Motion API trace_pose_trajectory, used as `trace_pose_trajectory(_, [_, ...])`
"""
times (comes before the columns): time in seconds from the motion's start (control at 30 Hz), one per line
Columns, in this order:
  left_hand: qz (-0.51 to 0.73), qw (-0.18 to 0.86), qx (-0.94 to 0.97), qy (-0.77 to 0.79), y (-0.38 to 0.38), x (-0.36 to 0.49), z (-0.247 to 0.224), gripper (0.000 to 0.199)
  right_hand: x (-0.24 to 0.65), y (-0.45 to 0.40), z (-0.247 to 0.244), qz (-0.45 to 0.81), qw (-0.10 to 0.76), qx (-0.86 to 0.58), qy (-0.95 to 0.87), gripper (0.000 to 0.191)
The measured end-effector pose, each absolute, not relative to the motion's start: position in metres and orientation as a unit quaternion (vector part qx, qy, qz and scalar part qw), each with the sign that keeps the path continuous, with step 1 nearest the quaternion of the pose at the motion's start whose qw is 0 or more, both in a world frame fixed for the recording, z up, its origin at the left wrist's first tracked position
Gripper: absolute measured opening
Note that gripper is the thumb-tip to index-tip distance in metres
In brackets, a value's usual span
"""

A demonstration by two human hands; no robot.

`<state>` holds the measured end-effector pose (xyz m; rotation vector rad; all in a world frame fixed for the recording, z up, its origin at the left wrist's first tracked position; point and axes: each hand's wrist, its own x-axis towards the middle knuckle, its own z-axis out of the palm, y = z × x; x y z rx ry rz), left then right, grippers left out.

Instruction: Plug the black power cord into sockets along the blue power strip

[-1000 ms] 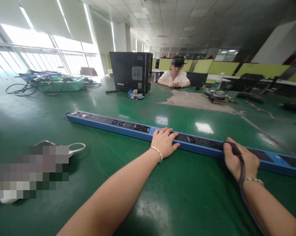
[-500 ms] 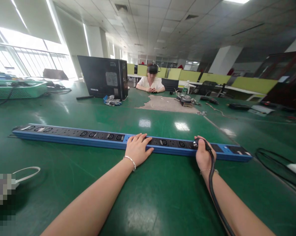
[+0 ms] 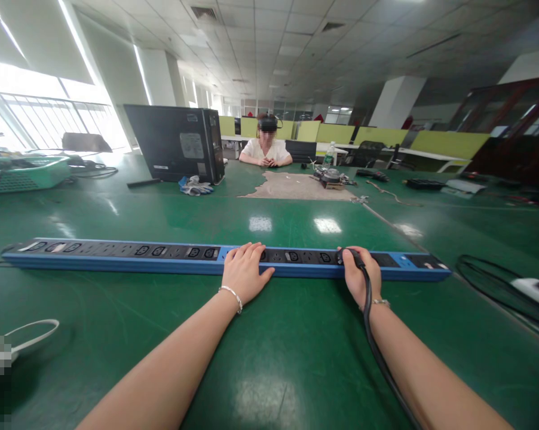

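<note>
A long blue power strip (image 3: pixel 108 264) with black sockets lies across the green table (image 3: pixel 291 352). My left hand (image 3: pixel 245 270) rests over the strip's middle, fingers apart and lying on its top, holding nothing. Further right, my right hand (image 3: pixel 361 276) is closed round a black plug (image 3: pixel 345 257) at the strip's top face. From that plug a thick black cable (image 3: pixel 372 334) runs down along my right forearm. Whether the plug's pins sit inside a socket is hidden.
Behind the strip stand a black computer case (image 3: pixel 175 143) and a glove (image 3: pixel 195 186). A green basket (image 3: pixel 40 174) is at the left, a black cable coil (image 3: pixel 480 269) at the right. A person (image 3: pixel 266 146) sits across the table.
The view has shifted, so the strip looks more level and sits further left. The plug has turned slightly and lies closer against the strip. My left hand stays on the strip.
</note>
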<state>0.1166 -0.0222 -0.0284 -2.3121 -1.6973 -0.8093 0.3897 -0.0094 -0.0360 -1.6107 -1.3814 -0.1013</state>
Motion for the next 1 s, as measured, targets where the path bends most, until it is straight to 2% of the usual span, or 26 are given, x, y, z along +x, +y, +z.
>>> trace_pose_trajectory(0.37, [-0.26, 0.075, -0.773, -0.573, -0.023, 0.117, -0.029, 0.045, 0.402, -0.025, -0.036, -0.013, 0.454, -0.685, -0.569, 0.042])
trace_pose_trajectory(1.0, [-0.286, 0.086, -0.785, -0.543, -0.025, 0.114, -0.034, 0.04, 0.397, -0.026, -0.032, -0.045, 0.431, -0.652, -0.622, 0.04])
